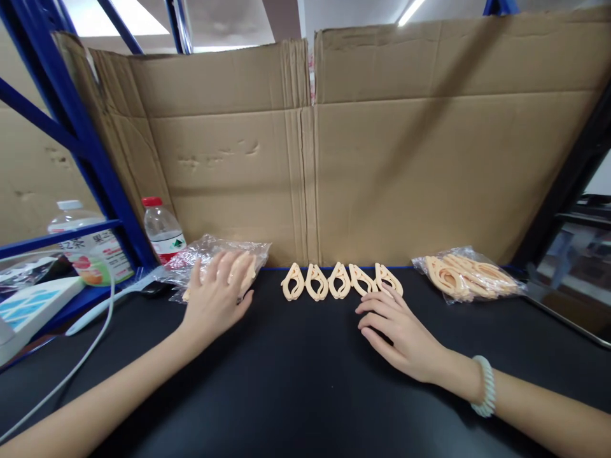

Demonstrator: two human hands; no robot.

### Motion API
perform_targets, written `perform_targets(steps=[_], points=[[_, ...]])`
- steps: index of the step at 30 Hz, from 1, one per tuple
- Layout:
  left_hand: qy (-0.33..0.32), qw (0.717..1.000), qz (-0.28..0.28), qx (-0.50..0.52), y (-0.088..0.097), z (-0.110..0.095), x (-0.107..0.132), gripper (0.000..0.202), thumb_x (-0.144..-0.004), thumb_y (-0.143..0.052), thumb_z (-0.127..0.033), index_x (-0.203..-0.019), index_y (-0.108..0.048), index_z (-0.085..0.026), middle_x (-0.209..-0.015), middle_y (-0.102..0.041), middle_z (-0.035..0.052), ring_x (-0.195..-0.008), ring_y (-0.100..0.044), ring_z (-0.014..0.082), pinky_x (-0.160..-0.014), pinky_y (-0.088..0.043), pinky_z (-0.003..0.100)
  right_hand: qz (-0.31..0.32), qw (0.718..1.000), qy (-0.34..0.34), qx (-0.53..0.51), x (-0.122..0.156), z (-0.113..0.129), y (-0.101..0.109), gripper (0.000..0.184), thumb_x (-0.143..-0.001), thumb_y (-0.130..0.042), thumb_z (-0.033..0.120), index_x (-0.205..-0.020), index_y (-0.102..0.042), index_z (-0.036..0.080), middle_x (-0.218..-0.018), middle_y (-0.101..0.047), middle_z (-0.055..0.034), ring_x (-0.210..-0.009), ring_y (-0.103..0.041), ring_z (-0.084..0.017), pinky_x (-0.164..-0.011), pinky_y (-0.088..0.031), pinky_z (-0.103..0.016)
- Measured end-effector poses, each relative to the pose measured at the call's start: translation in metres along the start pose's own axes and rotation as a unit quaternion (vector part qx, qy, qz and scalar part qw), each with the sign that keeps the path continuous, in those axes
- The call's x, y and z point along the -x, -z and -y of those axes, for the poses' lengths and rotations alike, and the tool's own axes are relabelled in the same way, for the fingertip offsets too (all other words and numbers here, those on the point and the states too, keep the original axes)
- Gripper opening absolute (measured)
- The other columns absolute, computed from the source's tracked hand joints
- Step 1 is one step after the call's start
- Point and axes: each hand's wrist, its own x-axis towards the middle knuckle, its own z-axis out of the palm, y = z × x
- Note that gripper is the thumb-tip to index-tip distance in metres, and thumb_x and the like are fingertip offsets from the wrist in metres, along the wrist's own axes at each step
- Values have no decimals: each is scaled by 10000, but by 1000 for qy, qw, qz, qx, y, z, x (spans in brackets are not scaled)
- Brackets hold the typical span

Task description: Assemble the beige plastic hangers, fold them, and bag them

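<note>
Several peach plastic pieces, teardrop-shaped like folded travel hangers, stand side by side in a row near the cardboard wall. My left hand lies with fingers stretched over a clear plastic bag at the left. More hangers of the same kind show inside that bag, partly covered by the hand. At the right end of the row, my right hand is spread palm down, its fingertips by the lowest parts of the last two hangers. Nothing shows in its grasp. A second clear bag of folded hangers lies farther right.
Behind the black tabletop rises a cardboard wall. At the left stand a red-capped bottle and a larger white-capped bottle by a blue frame. A white cable runs along the left side.
</note>
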Motion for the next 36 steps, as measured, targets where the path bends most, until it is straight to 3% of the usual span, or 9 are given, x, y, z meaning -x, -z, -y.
perform_targets(steps=[5,11,15,18,22,26,31,33,36], points=[[21,999,50,0,-11,17,-6,445,-909,-378,-247,-1326,-482,-131,-1338,-564,167,-1172,-563,334,-886,-477,427,-15,1000,13,-10,-2,2,0,182,-956,-453,200,-897,-625,209,-1039,-652,-55,-1158,-514,-245,-1107,-208,-573],[-1,999,-26,-40,-7,26,-8,279,-952,-387,-219,-922,-662,-181,-930,-736,81,-846,-691,254,-539,-436,291,-34,999,18,-25,-1,1,-3,171,-950,-469,174,-866,-613,212,-1021,-645,-38,-1132,-521,-230,-1097,-223,-547],[-101,977,-176,72,13,12,-8,134,-918,-523,-136,-928,-649,-179,-890,-746,47,-847,-701,223,-688,-518,301,-65,996,4,-52,-3,1,0,168,-945,-464,143,-895,-610,209,-1013,-638,-41,-1086,-542,-219,-1081,-260,-522],[-215,933,-206,203,31,-15,0,239,-862,-580,-43,-1067,-632,-153,-997,-741,77,-986,-678,234,-861,-539,353,-125,988,-37,-82,-7,-4,3,140,-944,-473,165,-961,-606,205,-986,-644,-46,-1010,-569,-213,-1033,-334,-480],[-331,877,-157,311,46,-56,15,214,-942,-490,-98,-1096,-637,-122,-1119,-713,112,-1098,-628,229,-917,-535,360,-211,955,-148,-144,-9,-19,7,153,-956,-474,249,-985,-617,203,-977,-656,-54,-941,-602,-216,-864,-452,-384],[-383,849,-81,355,51,-81,23,193,-967,-475,-107,-1023,-656,-144,-1130,-714,86,-1057,-633,213,-973,-509,371,-215,931,-212,-202,-9,-25,15,188,-971,-461,294,-974,-629,209,-967,-665,-47,-879,-622,-204,-791,-475,-351],[-393,831,39,393,56,-84,26,237,-936,-553,-306,-1085,-645,-146,-1238,-650,131,-1166,-554,291,-985,-487,438,-68,980,-30,-185,-10,-2,32,138,-934,-546,260,-1035,-620,202,-1034,-650,-57,-998,-590,-196,-904,-461,-356],[-386,825,77,406,58,-82,27,388,-921,-544,-444,-1166,-623,-154,-1285,-616,147,-1204,-522,318,-998,-471,475,3,988,49,-144,-8,10,34,251,-876,-636,298,-1100,-608,190,-1111,-631,-79,-1059,-562,-217,-941,-450,-379],[-373,822,97,419,58,-83,29,373,-935,-527,-434,-1185,-630,-177,-1303,-598,139,-1224,-505,304,-1007,-467,455,56,991,112,-40,-5,23,30,402,-827,-687,356,-1169,-591,167,-1180,-607,-110,-1087,-535,-267,-925,-455,-430]])
